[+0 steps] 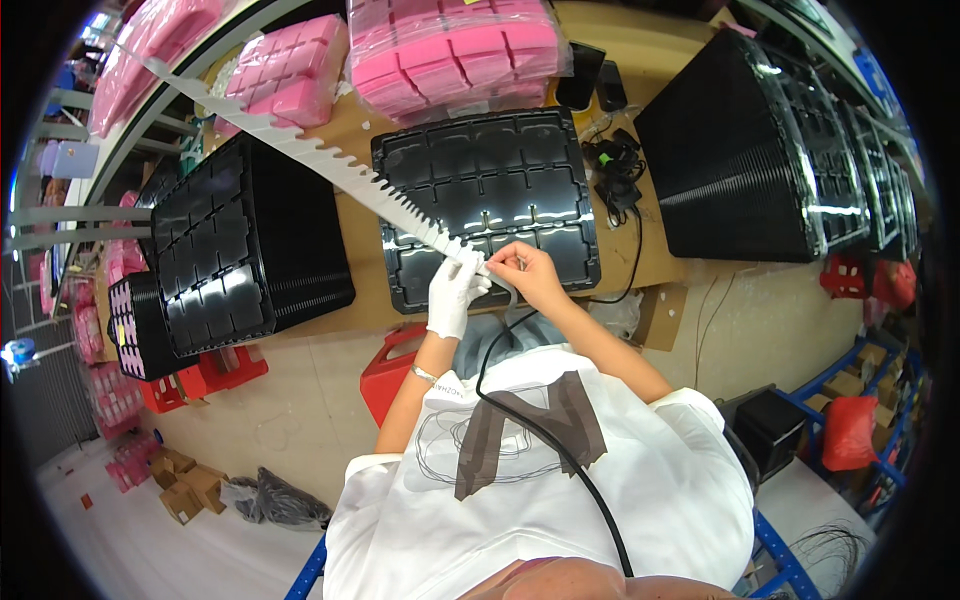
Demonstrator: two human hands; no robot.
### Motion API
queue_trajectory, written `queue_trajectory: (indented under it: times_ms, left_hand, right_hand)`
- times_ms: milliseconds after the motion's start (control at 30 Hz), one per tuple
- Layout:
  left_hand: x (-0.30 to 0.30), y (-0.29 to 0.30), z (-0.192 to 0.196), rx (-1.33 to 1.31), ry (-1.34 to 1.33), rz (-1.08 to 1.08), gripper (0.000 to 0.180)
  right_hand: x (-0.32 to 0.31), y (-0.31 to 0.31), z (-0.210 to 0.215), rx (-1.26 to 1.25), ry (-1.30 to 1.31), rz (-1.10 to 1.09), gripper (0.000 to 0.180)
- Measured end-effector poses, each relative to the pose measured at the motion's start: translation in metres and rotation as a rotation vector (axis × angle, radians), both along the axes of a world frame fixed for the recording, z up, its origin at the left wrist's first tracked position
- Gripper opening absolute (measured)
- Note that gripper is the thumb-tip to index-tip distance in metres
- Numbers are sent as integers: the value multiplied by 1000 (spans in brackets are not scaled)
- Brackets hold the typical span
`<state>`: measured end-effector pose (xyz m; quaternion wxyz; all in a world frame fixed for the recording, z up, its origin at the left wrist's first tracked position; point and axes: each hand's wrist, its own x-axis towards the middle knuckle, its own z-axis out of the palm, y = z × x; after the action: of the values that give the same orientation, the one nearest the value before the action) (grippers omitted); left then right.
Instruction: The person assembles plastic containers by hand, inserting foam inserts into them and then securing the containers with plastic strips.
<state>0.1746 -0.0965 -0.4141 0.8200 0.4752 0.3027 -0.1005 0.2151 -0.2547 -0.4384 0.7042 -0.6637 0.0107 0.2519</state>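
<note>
A long white strip [330, 163] with a toothed edge runs from the far upper left down to my hands, above a black plastic tray [450, 160] on the table. My left hand [456, 293], in a white glove, is closed on the strip's near end. Right beside it, my bare right hand [527, 276] pinches at the same end with thumb and fingers. A narrow greyish tail hangs just below the fingertips. How the fingertips grip the strip is partly hidden.
Stacks of black trays stand at the left [250, 230] and the right [740, 160]. Pink foam packs in clear film [455, 55] lie at the back. Black cables [618, 170] and a dark phone-like device [580, 75] sit beside the tray. A red crate [390, 375] is below the table edge.
</note>
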Motion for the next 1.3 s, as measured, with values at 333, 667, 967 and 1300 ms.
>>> queue_trajectory:
  times_ms: [333, 667, 967, 1300]
  left_hand:
    - [-24, 15, -27, 178, 2, -115, 17]
    - [-26, 21, -29, 123, 1, -140, 16]
    - [-28, 43, -49, 61, -18, -27, 20]
    - [-30, 48, -52, 91, -28, -79, 20]
  right_hand:
    - [-3, -107, -2, -600, -442, -39, 11]
    - [3, -108, -29, -844, -683, -134, 15]
    - [4, -110, -23, -859, -544, -47, 13]
    - [0, -120, -32, -753, -758, -20, 14]
